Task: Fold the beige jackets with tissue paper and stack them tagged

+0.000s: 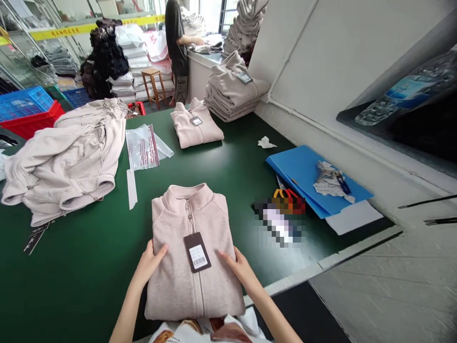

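A folded pale pink zip jacket (193, 252) lies on the green table (71, 267) right in front of me, collar away from me, with a dark hang tag (197, 252) on its chest. My left hand (150, 262) grips the jacket's left edge, thumb on top and fingers tucked under. My right hand (240, 267) lies on the jacket's right edge with its fingers stretched out along the fabric.
A heap of unfolded pink jackets (64, 162) lies at the left. Clear plastic bags (143, 146) sit beyond, then another folded jacket (196, 126) and a folded stack (232, 90). Blue folders (303, 171) with tags lie at the right. A person (176, 47) stands at the far counter.
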